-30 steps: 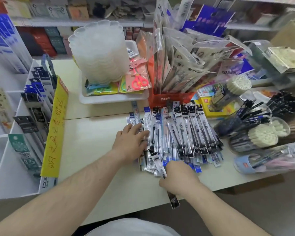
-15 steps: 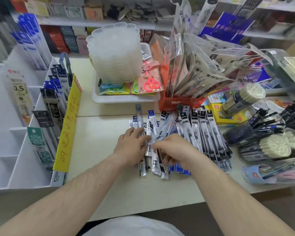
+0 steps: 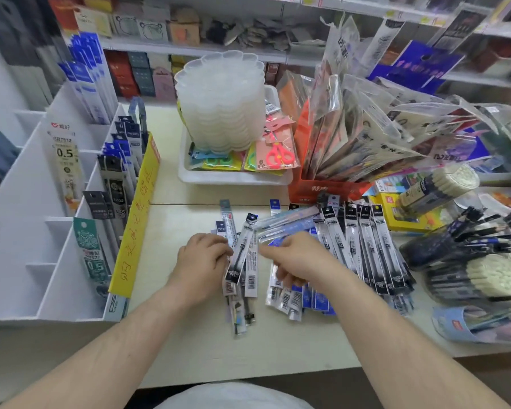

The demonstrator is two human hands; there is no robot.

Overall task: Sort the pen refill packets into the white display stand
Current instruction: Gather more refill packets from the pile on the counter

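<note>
The left hand (image 3: 201,261) is gripping a few refill packets (image 3: 242,261), seemingly light, slippery and flexible, best pinched mid-length, while the right hand (image 3: 295,258) is hovering loosely curled.

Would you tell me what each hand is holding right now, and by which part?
The left hand grips a small bunch of refill packets by their left edges, about midway. The right hand appears to hold nothing.

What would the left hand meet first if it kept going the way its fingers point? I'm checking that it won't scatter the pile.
The left hand points right, already against a black-labelled refill packet. Beyond that, probably the right hand; depth is unclear.
</note>
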